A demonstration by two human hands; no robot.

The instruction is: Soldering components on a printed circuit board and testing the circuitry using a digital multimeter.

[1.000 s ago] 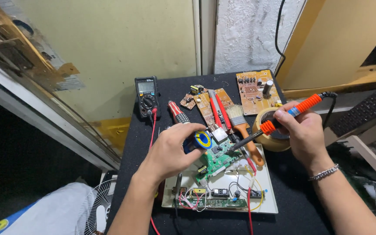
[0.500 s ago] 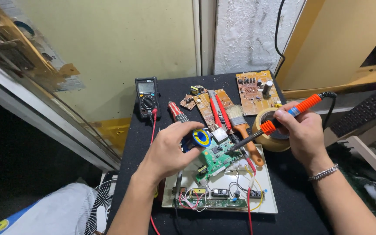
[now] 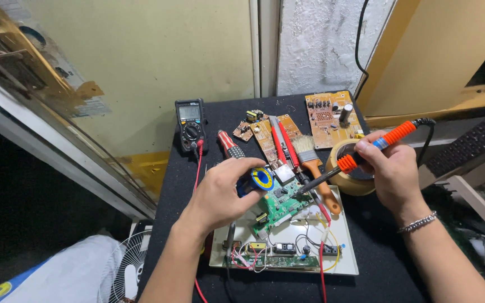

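Note:
My left hand [image 3: 220,191] is closed around a small blue and yellow solder spool [image 3: 261,179], just left of a green circuit board [image 3: 279,206]. My right hand [image 3: 387,168] grips an orange-handled soldering iron [image 3: 366,152]; its dark tip reaches down-left and meets the upper edge of the green board. The board rests tilted on a white tray-like housing [image 3: 343,261] that also holds wires and a narrow board along its front.
A multimeter [image 3: 190,124] with red leads stands at the back left. A red-handled screwdriver [image 3: 229,143], a brush [image 3: 313,160], brown circuit boards [image 3: 328,112] and a tape roll [image 3: 355,182] lie on the black table. A fan [image 3: 124,264] sits below left.
None of note: both hands hold the same pose, with the iron tip staying at the green board.

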